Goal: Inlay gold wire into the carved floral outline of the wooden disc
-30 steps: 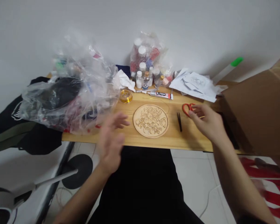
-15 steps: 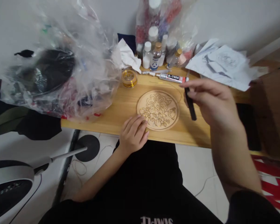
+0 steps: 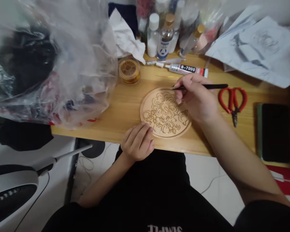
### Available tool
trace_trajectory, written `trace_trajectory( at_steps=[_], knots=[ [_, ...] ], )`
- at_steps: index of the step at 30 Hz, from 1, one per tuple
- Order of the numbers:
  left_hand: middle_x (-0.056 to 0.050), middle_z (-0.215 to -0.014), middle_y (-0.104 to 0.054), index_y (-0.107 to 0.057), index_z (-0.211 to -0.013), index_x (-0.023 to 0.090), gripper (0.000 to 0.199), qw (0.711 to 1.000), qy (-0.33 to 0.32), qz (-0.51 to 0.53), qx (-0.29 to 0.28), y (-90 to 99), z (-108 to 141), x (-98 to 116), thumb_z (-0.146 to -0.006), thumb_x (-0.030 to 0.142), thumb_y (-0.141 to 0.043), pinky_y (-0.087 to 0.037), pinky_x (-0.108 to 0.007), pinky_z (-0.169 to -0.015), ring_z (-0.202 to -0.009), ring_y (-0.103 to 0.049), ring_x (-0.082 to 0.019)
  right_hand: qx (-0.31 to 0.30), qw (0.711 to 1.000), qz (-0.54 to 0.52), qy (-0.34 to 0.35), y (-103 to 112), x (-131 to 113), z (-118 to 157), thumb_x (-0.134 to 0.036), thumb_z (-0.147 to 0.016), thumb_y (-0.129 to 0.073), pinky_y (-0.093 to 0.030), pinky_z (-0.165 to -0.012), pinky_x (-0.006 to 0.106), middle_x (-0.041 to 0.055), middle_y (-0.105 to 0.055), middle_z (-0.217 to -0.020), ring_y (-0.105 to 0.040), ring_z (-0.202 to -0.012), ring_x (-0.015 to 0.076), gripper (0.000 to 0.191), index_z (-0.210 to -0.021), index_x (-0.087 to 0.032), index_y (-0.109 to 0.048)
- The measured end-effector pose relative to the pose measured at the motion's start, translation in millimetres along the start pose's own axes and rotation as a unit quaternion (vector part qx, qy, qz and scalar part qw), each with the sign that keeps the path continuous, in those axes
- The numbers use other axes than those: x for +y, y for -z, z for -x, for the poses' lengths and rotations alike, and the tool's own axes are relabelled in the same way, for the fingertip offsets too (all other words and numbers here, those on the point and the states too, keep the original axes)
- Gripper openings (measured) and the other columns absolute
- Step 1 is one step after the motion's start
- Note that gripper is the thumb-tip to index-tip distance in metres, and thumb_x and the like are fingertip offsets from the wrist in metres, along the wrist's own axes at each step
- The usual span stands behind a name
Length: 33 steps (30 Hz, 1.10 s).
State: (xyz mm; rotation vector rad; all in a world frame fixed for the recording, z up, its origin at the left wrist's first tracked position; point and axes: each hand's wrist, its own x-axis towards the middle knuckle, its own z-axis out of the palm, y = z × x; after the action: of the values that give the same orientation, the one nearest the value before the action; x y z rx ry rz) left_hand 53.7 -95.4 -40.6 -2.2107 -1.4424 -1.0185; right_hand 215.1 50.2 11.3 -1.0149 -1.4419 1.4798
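A round wooden disc [image 3: 147, 106] lies on the table, carrying a raised flower pattern outlined in gold wire [image 3: 164, 108]. My left hand [image 3: 137, 141] rests at its lower left rim, fingers side by side and loosely bent, fingertips touching the edge. Above the disc's upper right part, my right hand [image 3: 198, 98] pinches slim black tweezers [image 3: 215, 86]. Their tip points left, close to the top rim; whether it touches the wood I cannot tell. The right hand covers the disc's upper right edge.
Behind the disc lie a B-7000 glue tube [image 3: 187, 69], a pen-like tool [image 3: 169, 61] and a spool of gold wire [image 3: 129, 71]. Small bottles [image 3: 164, 38] stand further back. Red-handled pliers [image 3: 235, 100] and a phone [image 3: 274, 132] are at right, a plastic bag [image 3: 87, 64] at left.
My right hand has come left and down to the disc, and the tweezers have turned from steep to nearly level. The left hand stays at the rim. The view has moved closer, uncovering the pliers.
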Motion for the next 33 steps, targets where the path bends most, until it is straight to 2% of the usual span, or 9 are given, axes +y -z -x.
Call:
trace_trajectory(
  at_steps=[3,5,8,12,16,21,28,33],
  knots=[
    [-0.011,-0.094,-0.073,-0.065,-0.111,0.013,0.034,1.000,-0.002,-0.003,-0.004,0.3,0.9,-1.0,-0.084,0.023,-0.048,-0.052,-0.034,-0.075,-0.094,-0.070,-0.025,0.003,0.999,-0.033,0.010,1.8,-1.4,-2.5,-0.035,-0.082,-0.056,-0.032,-0.046,0.027,-0.0038,-0.049,-0.053,-0.043,-0.045,0.0101,0.018,-0.070,-0.021,-0.058],
    [-0.009,-0.095,-0.074,-0.066,-0.111,0.016,0.033,1.000,-0.004,-0.011,-0.011,1.2,1.4,-1.6,-0.084,0.025,-0.048,-0.051,-0.034,-0.074,-0.093,-0.070,-0.023,-0.004,0.999,-0.044,0.005,2.2,-0.5,-2.6,-0.031,-0.081,-0.057,-0.030,-0.045,0.027,-0.0039,-0.050,-0.052,-0.042,-0.045,0.0101,0.015,-0.070,-0.021,-0.059],
    [-0.005,-0.096,-0.074,-0.067,-0.107,0.021,0.031,0.999,-0.017,-0.022,-0.022,3.1,1.5,-2.1,-0.084,0.028,-0.048,-0.050,-0.033,-0.074,-0.090,-0.070,-0.021,-0.020,0.999,-0.045,-0.018,2.6,2.2,-2.1,-0.029,-0.081,-0.057,-0.029,-0.045,0.026,-0.0044,-0.051,-0.051,-0.042,-0.046,0.0101,0.012,-0.072,-0.021,-0.059],
    [-0.005,-0.094,-0.074,-0.069,-0.102,0.018,0.029,0.999,-0.030,-0.025,-0.028,3.6,0.6,-2.3,-0.084,0.029,-0.050,-0.047,-0.032,-0.074,-0.087,-0.069,-0.019,-0.020,0.998,-0.062,-0.016,2.7,5.4,-3.4,-0.026,-0.080,-0.058,-0.028,-0.043,0.026,-0.0051,-0.051,-0.050,-0.043,-0.043,0.0085,0.012,-0.072,-0.019,-0.061],
    [-0.006,-0.091,-0.075,-0.070,-0.098,0.017,0.027,0.999,-0.026,-0.024,-0.010,1.4,-0.1,-2.3,-0.085,0.029,-0.049,-0.045,-0.031,-0.074,-0.085,-0.069,-0.019,-0.003,0.995,-0.100,0.001,1.2,6.4,-5.7,-0.021,-0.077,-0.056,-0.027,-0.040,0.025,-0.0042,-0.053,-0.048,-0.043,-0.040,0.0080,0.013,-0.067,-0.017,-0.063],
    [-0.007,-0.090,-0.075,-0.071,-0.096,0.015,0.028,0.999,-0.025,-0.021,-0.007,0.7,-0.8,-2.3,-0.085,0.028,-0.049,-0.045,-0.031,-0.073,-0.084,-0.069,-0.019,0.005,0.994,-0.106,0.002,0.5,6.8,-6.8,-0.024,-0.076,-0.060,-0.028,-0.038,0.024,-0.0046,-0.052,-0.046,-0.044,-0.040,0.0080,0.014,-0.063,-0.018,-0.062],
    [-0.006,-0.089,-0.075,-0.072,-0.095,0.016,0.026,1.000,-0.020,-0.017,-0.013,1.9,-2.5,-2.4,-0.085,0.026,-0.050,-0.046,-0.030,-0.071,-0.085,-0.069,-0.019,-0.001,0.997,-0.073,0.000,2.0,5.8,-6.9,-0.038,-0.077,-0.067,-0.029,-0.039,0.026,-0.0049,-0.049,-0.048,-0.043,-0.041,0.0081,0.023,-0.065,-0.020,-0.059],
    [-0.006,-0.091,-0.075,-0.073,-0.095,0.015,0.026,0.999,-0.022,-0.010,-0.022,2.8,-2.2,-2.8,-0.082,0.024,-0.052,-0.047,-0.031,-0.072,-0.086,-0.069,-0.020,0.016,0.994,-0.109,0.001,0.7,1.6,-6.8,-0.027,-0.072,-0.063,-0.027,-0.039,0.027,-0.0040,-0.051,-0.045,-0.042,-0.040,0.0090,0.013,-0.062,-0.020,-0.064]
  ],
)
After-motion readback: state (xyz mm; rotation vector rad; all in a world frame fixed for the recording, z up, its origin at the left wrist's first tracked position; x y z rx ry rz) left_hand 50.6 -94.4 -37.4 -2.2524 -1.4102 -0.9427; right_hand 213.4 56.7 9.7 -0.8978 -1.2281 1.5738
